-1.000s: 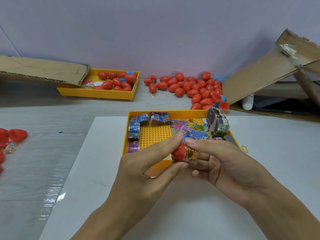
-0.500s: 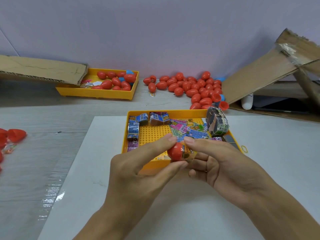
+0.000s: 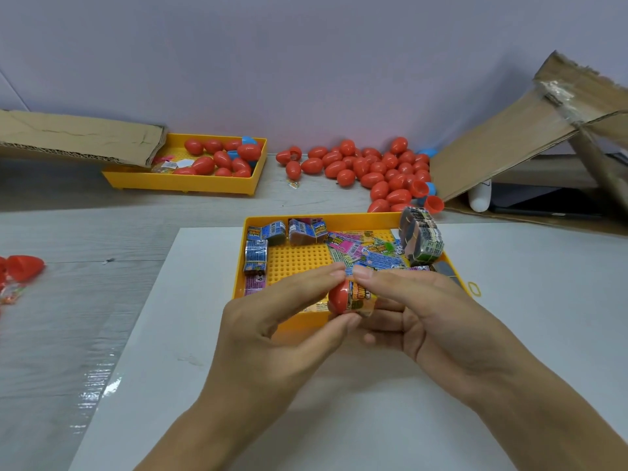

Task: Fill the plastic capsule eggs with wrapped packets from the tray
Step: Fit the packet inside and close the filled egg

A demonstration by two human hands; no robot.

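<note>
Left hand [image 3: 272,321]: thumb and forefinger pinching red capsule half [image 3: 339,296]. Right hand [image 3: 438,317]: fingers curled, gripping wrapped packet [image 3: 363,298] seated partly inside it, above near rim of yellow tray [image 3: 343,219] holding more packets. Beyond: bundled packet stack [image 3: 421,237], pile of red eggs [image 3: 370,168], second yellow tray [image 3: 183,180].

A plain pale grey-lilac wall [image 3: 306,62] runs behind a grey wood-grain surface [image 3: 68,232]. A white board [image 3: 509,283] lies on that surface. Cardboard flaps [image 3: 509,147] lean at both sides. Lighting is even.
</note>
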